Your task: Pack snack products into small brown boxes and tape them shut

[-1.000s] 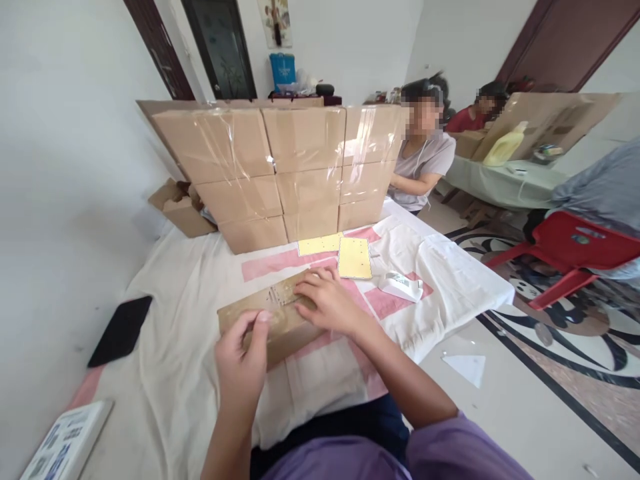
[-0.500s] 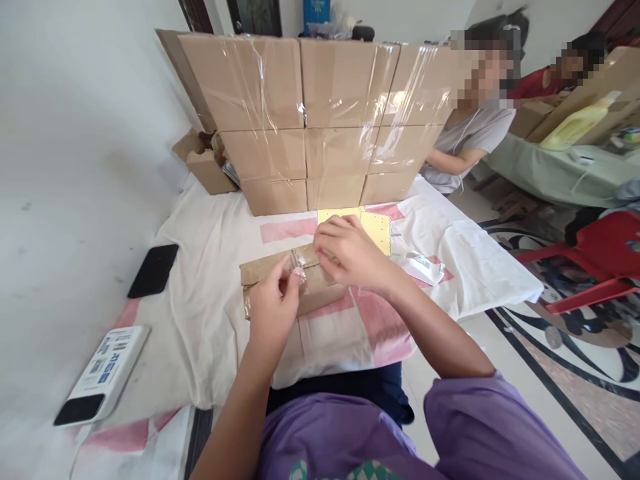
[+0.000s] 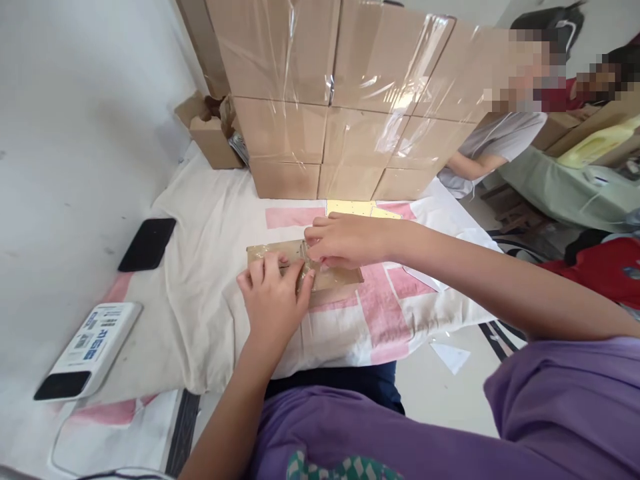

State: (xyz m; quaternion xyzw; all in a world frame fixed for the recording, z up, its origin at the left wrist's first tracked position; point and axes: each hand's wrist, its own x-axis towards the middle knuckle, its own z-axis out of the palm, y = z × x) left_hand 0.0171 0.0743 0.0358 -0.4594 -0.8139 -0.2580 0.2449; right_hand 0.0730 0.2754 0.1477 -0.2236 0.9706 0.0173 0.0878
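A small flat cardboard box lies on the cloth-covered table, with shiny clear tape across its top. My left hand rests on the box's left part, fingers spread apart. Over the top, my right hand has its fingers bent and drawn together at the tape; the fingertips are partly hidden, so what they pinch is hard to see. Yellow dotted paper sheets lie just behind the box. A white object is mostly covered by my right forearm.
A wall of taped cardboard boxes stands at the table's back. An open carton is beside it. On the left are a black phone and a white device with a cable. A person in a light shirt sits at right.
My left hand has gone from a pinch to spread fingers on the box. My right forearm has swung outward, its elbow farther right. The view has tilted down.
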